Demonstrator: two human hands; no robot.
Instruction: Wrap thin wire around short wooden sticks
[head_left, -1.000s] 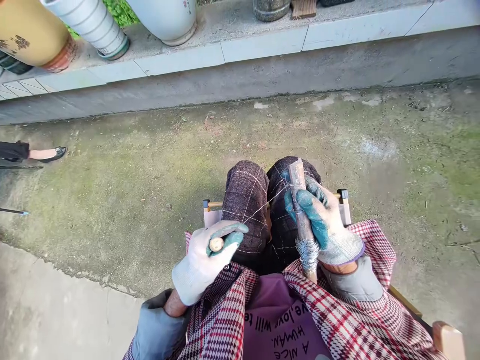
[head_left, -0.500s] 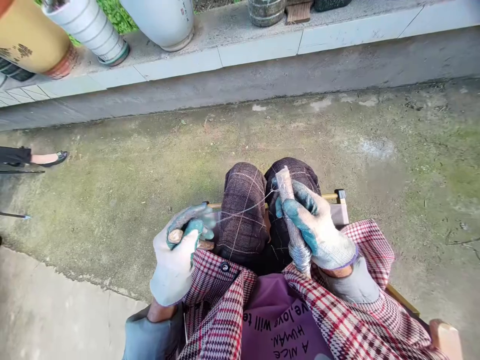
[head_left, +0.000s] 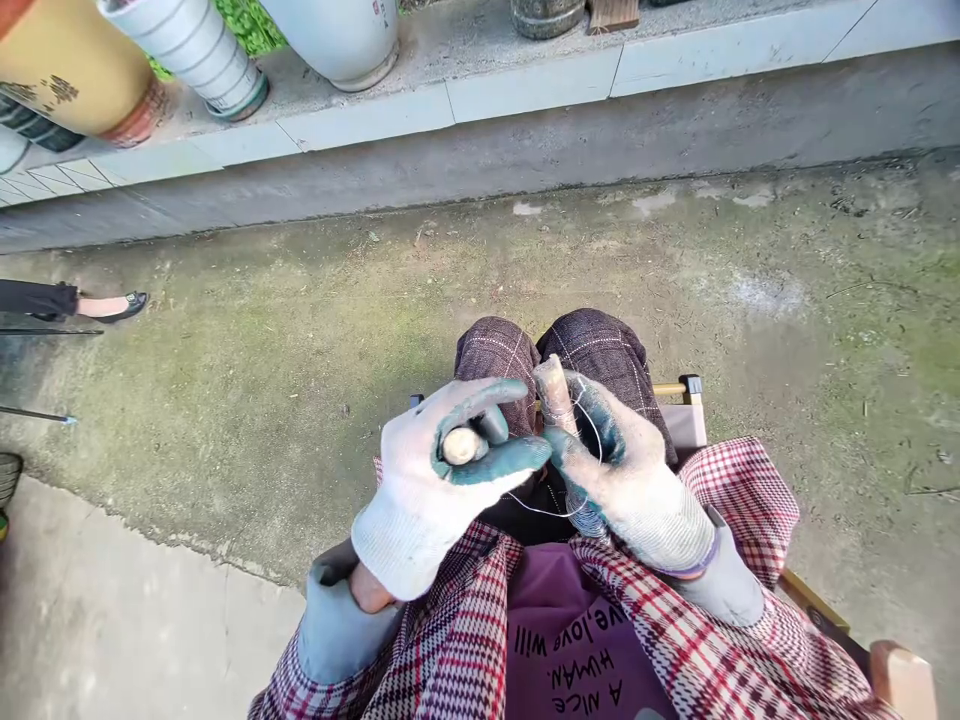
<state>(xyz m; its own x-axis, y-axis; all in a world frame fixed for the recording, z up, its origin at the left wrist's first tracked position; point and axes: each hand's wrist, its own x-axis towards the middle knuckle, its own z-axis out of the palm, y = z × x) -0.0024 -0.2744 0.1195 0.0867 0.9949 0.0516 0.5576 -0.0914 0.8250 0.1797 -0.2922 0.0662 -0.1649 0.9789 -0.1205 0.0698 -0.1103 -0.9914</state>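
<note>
My left hand (head_left: 420, 480), in a white glove with a teal coated palm, is closed around a short wooden stick (head_left: 463, 446); its pale round end faces up. The index finger and thumb of that hand reach toward the right hand. My right hand (head_left: 637, 470), gloved alike, grips a wooden rod (head_left: 555, 393) held at a tilt over my lap. Thin silvery wire (head_left: 587, 520) is wound around the rod's lower part, partly hidden by the glove. A loose strand loops past the right fingers and sags between the hands. Whether the left fingertips pinch it, I cannot tell.
My knees (head_left: 491, 350) are beneath the hands, and a folding chair's frame (head_left: 690, 388) shows beside them. Ahead runs a low tiled ledge (head_left: 525, 90) with a yellow pot (head_left: 82, 70) and white pots (head_left: 337, 40). Another person's foot (head_left: 120, 306) is at left.
My left hand has moved right and up, close to the right hand. The wire strand, drawn out between the hands before, now hangs in a slack loop. The rod has dipped slightly.
</note>
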